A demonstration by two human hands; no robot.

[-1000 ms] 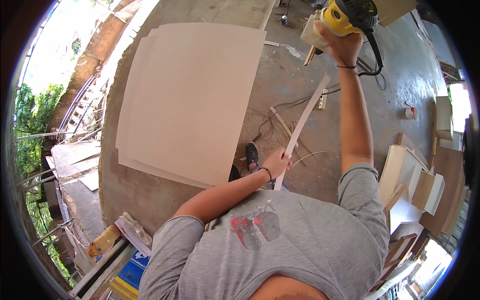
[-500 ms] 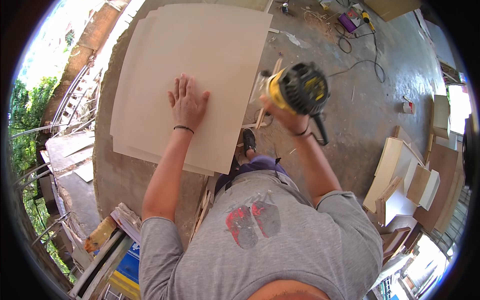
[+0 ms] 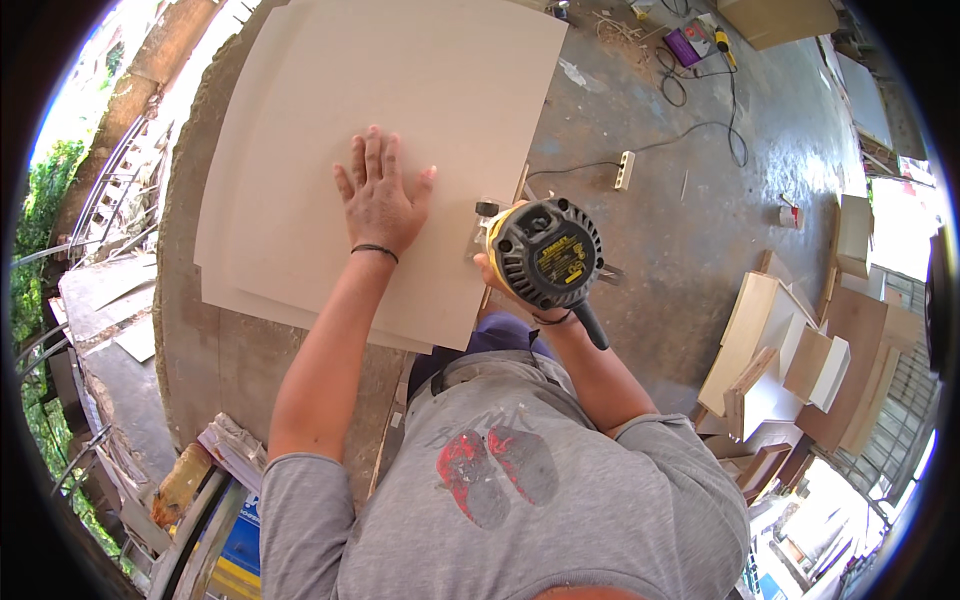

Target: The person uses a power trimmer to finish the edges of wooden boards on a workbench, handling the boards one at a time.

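Note:
My left hand (image 3: 385, 205) lies flat on a large pale sheet (image 3: 450, 110), fingers spread and pointing away from me. More sheets show beneath it, their edges slightly offset at the left and near sides. At the sheet's right edge, my right hand (image 3: 494, 278) is wrapped round a black-and-yellow trim router (image 3: 552, 255). The router stands with its base at that edge and its round black top toward me. Most of my right fingers are hidden behind its body, as is the cutting bit.
A white power strip (image 3: 625, 171) and dark cord lie on the grey floor to the right. Farther off are a purple box (image 3: 684, 47) and a small pot (image 3: 790, 216). Wooden box frames (image 3: 738, 335) crowd the right side. Rubble and scrap (image 3: 120, 310) lie at the left.
My right hand has brought the router left and nearer to me, against the sheet's edge. My left hand stays flat on the sheet. The power strip has come into sight.

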